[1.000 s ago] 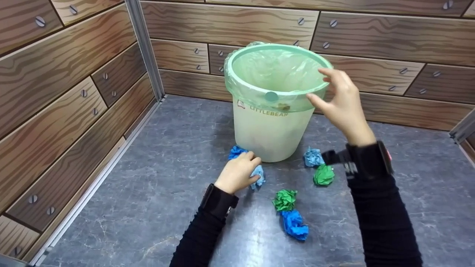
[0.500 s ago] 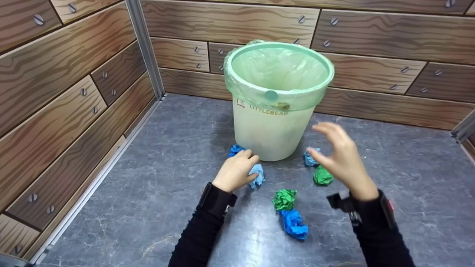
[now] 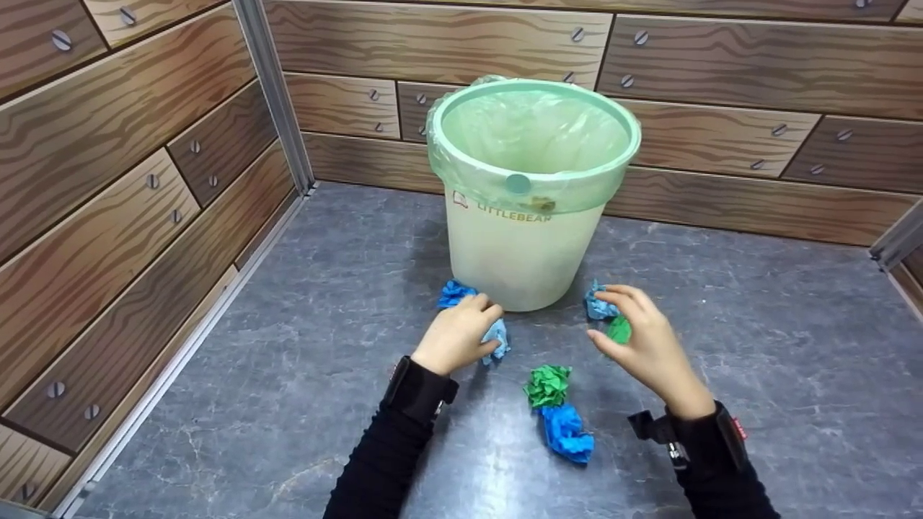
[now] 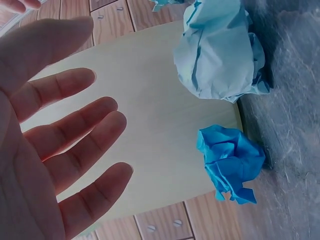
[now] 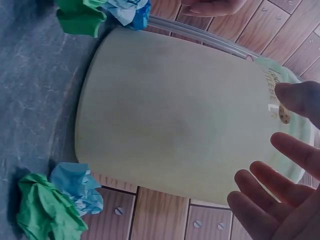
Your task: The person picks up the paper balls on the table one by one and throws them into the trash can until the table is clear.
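My left hand [image 3: 460, 335] hovers with loosely bent fingers over a light blue crumpled paper ball [image 3: 497, 342] and a dark blue paper ball [image 3: 454, 293]. In the left wrist view nothing lies between its fingers, and both balls [image 4: 220, 55] sit beyond the fingertips. Right of the bin, my right hand [image 3: 655, 353] spreads thumb and fingers above a light blue paper ball [image 3: 598, 303] and a green paper ball [image 3: 619, 329], partly covering both. The right wrist view shows that palm bare, with the green ball [image 5: 47, 207] on the floor away from it.
A pale trash bin [image 3: 519, 249] with a green rim and clear liner stands upright behind the hands. Between the forearms lie a second green paper ball [image 3: 548, 386] and a blue one [image 3: 567, 432], close together. Wood-patterned panels [image 3: 721, 65] wall the back and left.
My right hand has come down from the bin's rim to just over the light blue and green balls at the right. My left hand has stayed about where it was.
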The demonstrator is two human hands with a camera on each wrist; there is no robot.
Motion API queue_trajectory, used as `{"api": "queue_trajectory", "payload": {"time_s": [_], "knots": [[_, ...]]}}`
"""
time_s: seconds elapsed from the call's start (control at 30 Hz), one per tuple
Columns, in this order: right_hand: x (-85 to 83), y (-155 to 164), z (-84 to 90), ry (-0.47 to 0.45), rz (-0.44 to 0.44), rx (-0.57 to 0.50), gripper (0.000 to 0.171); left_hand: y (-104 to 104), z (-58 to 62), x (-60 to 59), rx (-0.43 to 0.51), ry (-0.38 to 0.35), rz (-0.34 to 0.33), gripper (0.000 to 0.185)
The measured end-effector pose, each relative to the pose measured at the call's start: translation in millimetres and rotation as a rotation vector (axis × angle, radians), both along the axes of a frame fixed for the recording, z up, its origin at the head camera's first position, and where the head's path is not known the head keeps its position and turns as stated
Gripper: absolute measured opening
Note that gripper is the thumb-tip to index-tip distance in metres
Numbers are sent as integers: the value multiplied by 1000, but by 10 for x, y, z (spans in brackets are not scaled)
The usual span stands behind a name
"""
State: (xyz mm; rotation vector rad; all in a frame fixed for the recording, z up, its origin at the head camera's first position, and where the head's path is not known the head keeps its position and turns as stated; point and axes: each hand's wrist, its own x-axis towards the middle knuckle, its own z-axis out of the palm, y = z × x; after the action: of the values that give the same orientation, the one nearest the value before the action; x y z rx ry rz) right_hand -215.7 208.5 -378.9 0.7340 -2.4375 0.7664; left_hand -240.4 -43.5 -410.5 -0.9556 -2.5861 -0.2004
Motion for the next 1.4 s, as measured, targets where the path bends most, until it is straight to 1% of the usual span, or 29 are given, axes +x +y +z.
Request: {"api": "queue_trajectory", "payload": {"time_s": [0.33, 0.5, 0.6, 0.73, 0.9, 1.03, 1.13, 1.4], "knots": [[35, 12, -41, -33, -27, 31, 46, 26, -46, -1, -5, -4, -4, 29], [45, 10, -52, -34, -27, 42, 47, 52, -72, -6, -16, -30, -10, 33], [45, 8, -61, -35, -30, 56, 47, 66, -95, -10, -17, -71, -13, 36], [49, 5, -70, -46, -32, 65, 46, 79, -127, -18, -29, -146, 1, 41], [67, 6, -78, -55, -25, 74, 47, 92, -155, -24, -88, -230, 26, 47], [72, -2, -84, -53, -17, 79, 46, 99, -173, -33, -122, -285, 33, 49], [73, -9, -88, -54, -14, 81, 46, 101, -192, -48, -132, -293, 35, 47], [72, -14, -91, -63, -16, 88, 46, 98, -208, -46, -135, -263, 40, 42]]}}
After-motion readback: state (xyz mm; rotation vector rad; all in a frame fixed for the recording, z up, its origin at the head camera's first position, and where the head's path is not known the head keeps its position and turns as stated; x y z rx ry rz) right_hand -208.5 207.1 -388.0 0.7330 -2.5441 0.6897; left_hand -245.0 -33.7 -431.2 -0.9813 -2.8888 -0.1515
